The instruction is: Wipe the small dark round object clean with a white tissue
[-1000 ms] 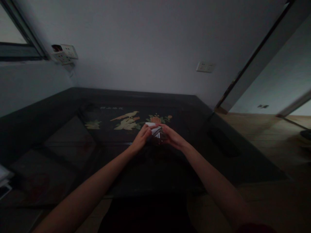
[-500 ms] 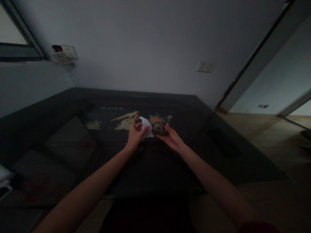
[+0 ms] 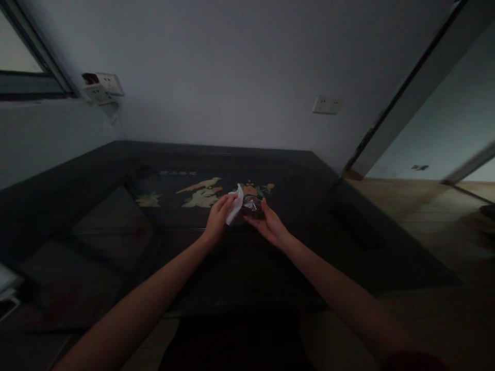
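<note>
Over the dark table, my right hand point(image 3: 270, 222) is closed around a small clear glass vessel point(image 3: 252, 205), probably a cup, which lies tilted on its side. Its thumb is on the right edge and the fingers are underneath. My left hand point(image 3: 219, 216) pinches a crumpled white tissue point(image 3: 234, 206), held up against or just beside the left end of the glass. The dim light hides the finer shape of the glass.
The dark glossy table point(image 3: 240, 278) carries a printed bird-and-flower picture point(image 3: 201, 193) behind my hands. A dark flat object point(image 3: 358, 226) lies to the right. Wall sockets point(image 3: 327, 105) sit beyond the table, and a white object point(image 3: 7, 291) shows at the left edge.
My left fingers have closed down over the tissue, which now stands more upright and nearer the glass. The glass has turned slightly in my right hand.
</note>
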A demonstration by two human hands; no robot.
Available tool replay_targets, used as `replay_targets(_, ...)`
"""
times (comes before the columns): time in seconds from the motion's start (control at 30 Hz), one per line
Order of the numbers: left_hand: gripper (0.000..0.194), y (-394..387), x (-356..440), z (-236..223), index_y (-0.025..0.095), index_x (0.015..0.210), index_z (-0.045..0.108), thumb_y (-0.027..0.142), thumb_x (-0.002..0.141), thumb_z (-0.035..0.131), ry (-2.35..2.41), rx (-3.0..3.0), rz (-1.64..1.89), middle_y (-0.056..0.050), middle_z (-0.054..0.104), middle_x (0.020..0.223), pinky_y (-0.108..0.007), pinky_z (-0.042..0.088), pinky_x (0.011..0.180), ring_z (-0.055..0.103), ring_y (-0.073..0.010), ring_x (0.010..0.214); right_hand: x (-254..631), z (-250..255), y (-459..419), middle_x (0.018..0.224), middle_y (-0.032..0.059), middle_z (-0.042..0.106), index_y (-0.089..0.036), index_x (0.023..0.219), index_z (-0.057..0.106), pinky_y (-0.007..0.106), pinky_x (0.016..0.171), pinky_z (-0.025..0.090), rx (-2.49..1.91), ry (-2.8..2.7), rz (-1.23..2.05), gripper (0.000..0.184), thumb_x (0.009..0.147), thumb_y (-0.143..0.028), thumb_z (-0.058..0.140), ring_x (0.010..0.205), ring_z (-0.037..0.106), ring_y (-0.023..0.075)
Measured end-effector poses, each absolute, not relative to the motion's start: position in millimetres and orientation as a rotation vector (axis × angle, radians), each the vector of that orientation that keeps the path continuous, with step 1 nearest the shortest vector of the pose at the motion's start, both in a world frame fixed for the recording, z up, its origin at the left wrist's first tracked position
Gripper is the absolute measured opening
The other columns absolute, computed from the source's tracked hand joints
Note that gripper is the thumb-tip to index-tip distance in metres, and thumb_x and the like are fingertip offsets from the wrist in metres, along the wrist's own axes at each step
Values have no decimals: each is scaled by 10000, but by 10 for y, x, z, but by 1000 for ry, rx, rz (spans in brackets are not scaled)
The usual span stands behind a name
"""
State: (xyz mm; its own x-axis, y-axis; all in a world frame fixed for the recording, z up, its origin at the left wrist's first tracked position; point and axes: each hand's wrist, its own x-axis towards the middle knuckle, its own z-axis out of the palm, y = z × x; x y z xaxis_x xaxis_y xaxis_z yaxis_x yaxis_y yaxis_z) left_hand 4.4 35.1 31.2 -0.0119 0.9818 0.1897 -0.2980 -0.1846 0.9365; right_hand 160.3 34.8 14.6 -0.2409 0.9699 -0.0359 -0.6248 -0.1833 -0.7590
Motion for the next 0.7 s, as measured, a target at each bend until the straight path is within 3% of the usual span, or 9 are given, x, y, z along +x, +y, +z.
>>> replay_targets(0.17, 493, 334, 41, 358, 127, 895, 715, 549, 819, 472, 810, 974, 1390, -107, 716, 959, -315, 491, 754, 648, -231, 875, 1605, 148, 361, 1120, 64, 665, -201, 989, 616, 402, 988, 482, -622, -746, 1710, 362, 780, -490, 681, 1055, 624, 204)
replay_targets(0.37, 301, 371, 30, 323, 153, 865, 717, 410, 760, 600, 896, 1047, 1468, -57, 682, 899, -255, 465, 727, 600, -175, 841, 1614, 216, 336, 1160, 36, 650, -231, 1020, 614, 374, 998, 469, -598, -768, 1766, 255, 810, -368, 654, 1115, 585, 184)
replay_targets(0.5, 246, 405, 20, 290, 173, 872, 725, 360, 765, 606, 876, 987, 1503, -35, 679, 901, -236, 457, 728, 589, -148, 830, 1622, 264, 300, 1131, 26, 659, -223, 1028, 614, 339, 1001, 464, -551, -829, 1768, 334, 723, -260, 746, 1076, 596, 166)
replay_targets(0.7, 351, 370, 92, 230, 177, 1060, 668, 375, 777, 605, 732, 977, 1394, -53, 697, 1051, -299, 477, 839, 631, -197, 944, 1584, 263, 219, 1029, 23, 652, -240, 1061, 597, 482, 878, 538, -655, -893, 1741, 446, 676, -339, 799, 926, 632, 201)
